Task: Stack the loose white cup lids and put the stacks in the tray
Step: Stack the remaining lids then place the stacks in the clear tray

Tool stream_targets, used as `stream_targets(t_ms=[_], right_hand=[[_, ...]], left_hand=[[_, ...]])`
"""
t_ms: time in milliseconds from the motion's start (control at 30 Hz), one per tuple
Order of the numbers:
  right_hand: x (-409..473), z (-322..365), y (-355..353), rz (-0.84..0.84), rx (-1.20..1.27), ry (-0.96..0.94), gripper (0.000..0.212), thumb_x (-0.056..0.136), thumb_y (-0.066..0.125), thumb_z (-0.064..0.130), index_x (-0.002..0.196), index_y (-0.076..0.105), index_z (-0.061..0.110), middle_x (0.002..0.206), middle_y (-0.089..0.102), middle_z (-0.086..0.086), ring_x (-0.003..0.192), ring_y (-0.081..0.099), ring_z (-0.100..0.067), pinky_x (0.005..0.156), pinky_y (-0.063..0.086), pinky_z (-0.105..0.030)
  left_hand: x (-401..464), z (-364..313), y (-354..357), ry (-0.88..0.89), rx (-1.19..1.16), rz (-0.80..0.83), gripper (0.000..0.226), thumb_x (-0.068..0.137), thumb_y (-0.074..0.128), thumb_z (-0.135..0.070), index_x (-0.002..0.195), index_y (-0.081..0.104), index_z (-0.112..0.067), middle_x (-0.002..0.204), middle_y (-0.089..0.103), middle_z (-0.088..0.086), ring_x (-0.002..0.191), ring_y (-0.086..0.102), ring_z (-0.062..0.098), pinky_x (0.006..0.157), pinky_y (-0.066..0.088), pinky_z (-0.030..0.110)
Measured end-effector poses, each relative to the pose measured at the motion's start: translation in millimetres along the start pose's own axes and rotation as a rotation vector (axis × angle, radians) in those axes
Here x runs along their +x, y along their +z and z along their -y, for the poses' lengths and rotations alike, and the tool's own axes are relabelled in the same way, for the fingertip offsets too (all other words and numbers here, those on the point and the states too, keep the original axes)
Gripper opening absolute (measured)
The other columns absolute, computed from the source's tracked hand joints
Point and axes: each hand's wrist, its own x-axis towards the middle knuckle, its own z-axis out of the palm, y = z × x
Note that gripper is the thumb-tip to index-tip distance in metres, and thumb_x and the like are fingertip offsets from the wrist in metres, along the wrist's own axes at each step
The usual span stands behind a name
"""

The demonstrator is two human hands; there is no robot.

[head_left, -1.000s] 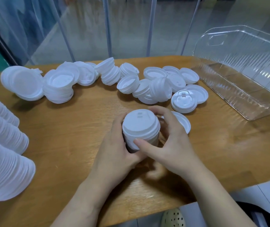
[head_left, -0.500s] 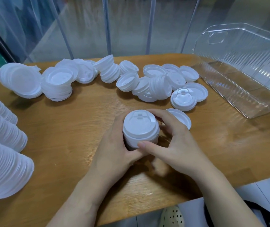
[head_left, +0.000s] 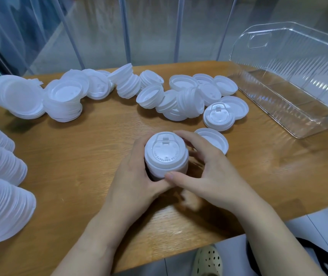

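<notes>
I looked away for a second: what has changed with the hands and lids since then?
Almost nothing. Both the left hand and right hand still grip the lid stack upright on the table. The loose lids and the empty tray have not moved.

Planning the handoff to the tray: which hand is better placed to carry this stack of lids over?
The right hand, probably. Both hands hold the stack of lids, but the clear tray sits on the right, so the left hand would have to cross over.
</notes>
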Motion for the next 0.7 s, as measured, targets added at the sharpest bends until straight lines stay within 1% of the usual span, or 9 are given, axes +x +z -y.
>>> stream_targets(t_ms=[133,200,267,333,433,500,533,633,700], right_hand=[[1,0,1,-0.003,-0.022,0.004,0.071,0.079,0.089,0.025,0.137,0.052,0.040,0.131,0.060,0.028,0.132,0.052,0.002,0.107,0.041,-0.014],[0,-1,0,0.005,-0.039,0.013,0.077,0.075,0.091,0.033,0.138,0.048,0.045,0.131,0.058,0.032,0.131,0.051,0.006,0.106,0.041,-0.012],[-2,0,-2,-0.016,-0.057,0.018,0.085,0.069,0.088,0.052,0.142,0.046,0.044,0.134,0.057,0.030,0.129,0.053,0.004,0.103,0.044,-0.014],[-4,2,-10,-0.158,-0.122,-0.029,0.079,0.071,0.079,0.061,0.140,0.054,0.034,0.129,0.061,0.018,0.116,0.060,-0.008,0.092,0.048,-0.018],[-5,-4,-30,-0.388,-0.292,-0.150,0.050,0.082,0.074,0.049,0.124,0.064,0.022,0.116,0.063,0.006,0.095,0.059,-0.012,0.082,0.040,-0.014],[-6,-16,-41,-0.400,-0.424,-0.076,0.051,0.082,0.073,0.049,0.124,0.065,0.022,0.120,0.059,0.008,0.105,0.055,-0.011,0.092,0.034,-0.009],[-6,-22,-43,-0.377,-0.478,-0.009,0.057,0.081,0.073,0.054,0.128,0.064,0.023,0.125,0.057,0.009,0.113,0.052,-0.012,0.098,0.030,-0.009],[-6,-32,-43,-0.324,-0.538,0.155,0.079,0.075,0.074,0.062,0.140,0.055,0.022,0.135,0.053,0.008,0.127,0.043,-0.014,0.106,0.028,-0.022],[-3,-32,-43,-0.309,-0.527,0.227,0.089,0.071,0.074,0.065,0.146,0.050,0.022,0.140,0.053,0.007,0.130,0.042,-0.014,0.110,0.032,-0.029]], left_hand=[[1,1,1,-0.014,-0.010,0.021,0.079,0.069,0.091,-0.046,0.136,0.048,-0.044,0.126,0.060,-0.027,0.108,0.064,0.001,0.073,0.061,0.042],[1,2,0,-0.001,0.002,0.021,0.078,0.068,0.089,-0.052,0.134,0.048,-0.045,0.126,0.060,-0.029,0.112,0.062,-0.003,0.084,0.057,0.031],[1,2,-1,0.007,0.020,0.015,0.082,0.065,0.088,-0.057,0.134,0.046,-0.046,0.125,0.060,-0.030,0.116,0.058,-0.008,0.091,0.048,0.016],[1,1,-1,-0.007,0.021,0.010,0.087,0.060,0.089,-0.060,0.135,0.047,-0.043,0.124,0.062,-0.029,0.118,0.057,-0.008,0.094,0.045,0.014],[1,1,0,-0.021,0.003,0.008,0.091,0.054,0.089,-0.064,0.133,0.047,-0.047,0.125,0.060,-0.030,0.118,0.057,-0.007,0.096,0.046,0.016],[1,1,0,-0.035,-0.020,0.020,0.091,0.053,0.092,-0.064,0.132,0.046,-0.051,0.126,0.059,-0.031,0.114,0.062,-0.001,0.096,0.053,0.029],[1,1,0,-0.033,-0.025,0.021,0.092,0.053,0.092,-0.064,0.131,0.046,-0.051,0.126,0.059,-0.030,0.114,0.062,0.000,0.097,0.053,0.030],[1,0,-1,0.008,-0.013,-0.004,0.095,0.052,0.089,-0.071,0.133,0.043,-0.051,0.128,0.058,-0.032,0.124,0.053,-0.007,0.098,0.038,0.006],[1,-1,-1,0.005,-0.021,-0.010,0.092,0.052,0.084,-0.072,0.133,0.042,-0.053,0.129,0.057,-0.033,0.125,0.052,-0.007,0.098,0.036,0.006]])
